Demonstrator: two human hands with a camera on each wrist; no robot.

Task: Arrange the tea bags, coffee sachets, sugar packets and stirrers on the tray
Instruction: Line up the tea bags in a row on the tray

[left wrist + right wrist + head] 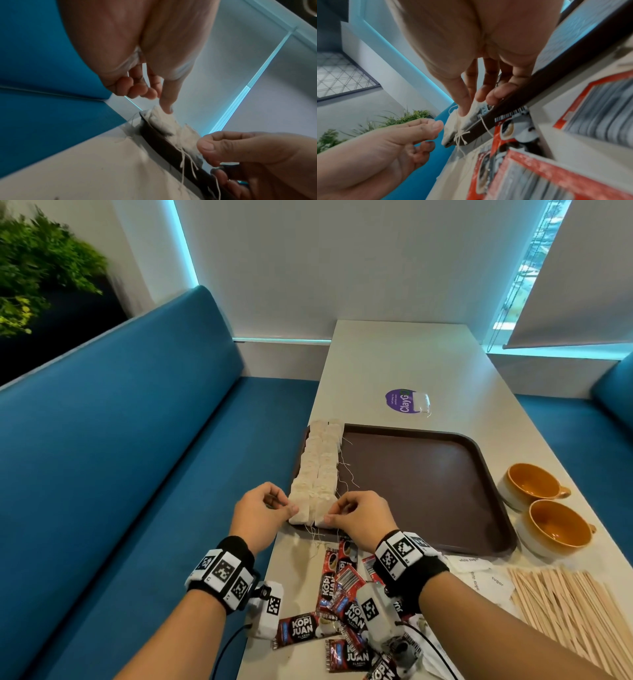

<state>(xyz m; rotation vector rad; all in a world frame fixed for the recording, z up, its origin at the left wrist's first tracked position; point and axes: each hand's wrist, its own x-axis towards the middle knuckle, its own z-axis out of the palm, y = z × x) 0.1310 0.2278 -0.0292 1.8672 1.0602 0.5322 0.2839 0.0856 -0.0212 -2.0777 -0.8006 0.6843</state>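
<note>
A brown tray (411, 491) lies on the white table, with two columns of tea bags (318, 460) along its left side. My left hand (287, 508) pinches the left edge of the nearest left tea bag (302, 513). My right hand (330, 517) pinches the nearest right tea bag (320, 510), thumb (464, 108) on top of it. Both bags sit at the tray's near rim, with strings hanging over it. Several red coffee sachets (339, 587) lie heaped below my wrists. White sugar packets (486, 580) and wooden stirrers (565, 604) lie to the right.
Two orange-lined cups (534, 484) (555, 525) stand right of the tray. A purple sticker (399, 400) and a small clear packet (422, 402) lie beyond it. A blue bench (137, 440) runs along the table's left edge.
</note>
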